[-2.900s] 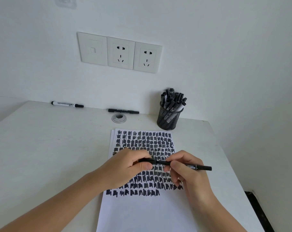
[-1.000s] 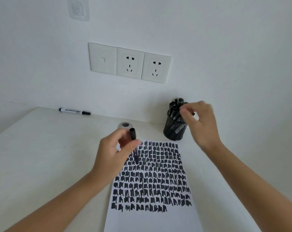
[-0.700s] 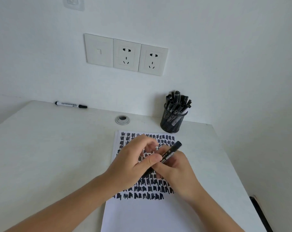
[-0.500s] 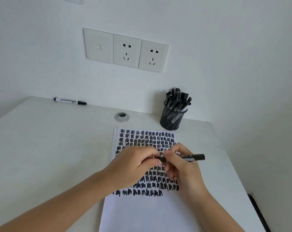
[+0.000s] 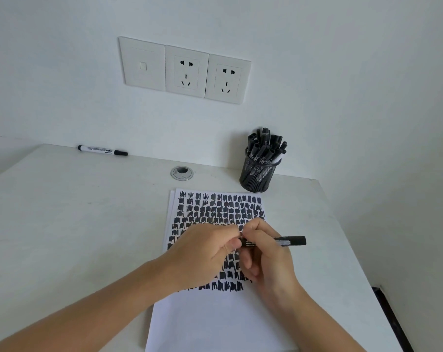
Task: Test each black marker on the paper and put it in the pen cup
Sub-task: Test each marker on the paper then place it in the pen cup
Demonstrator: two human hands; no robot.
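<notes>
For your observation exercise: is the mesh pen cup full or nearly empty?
Full. The pen cup stands upright, crowded with black markers whose ends rise above its rim, little space between them.

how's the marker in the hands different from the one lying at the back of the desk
The held marker has an all-black barrel; the back marker has a white barrel with black ends. The held marker is gripped by the left hand and right hand above the paper; the back marker lies untouched by the wall. Both lie roughly horizontal.

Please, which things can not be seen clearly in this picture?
- Head view: the black marker has its left end hidden inside the left hand and right hand, so cap state is unclear.
- Print on the white marker: too small.
- Paper: near edge cut off by the frame.
</notes>
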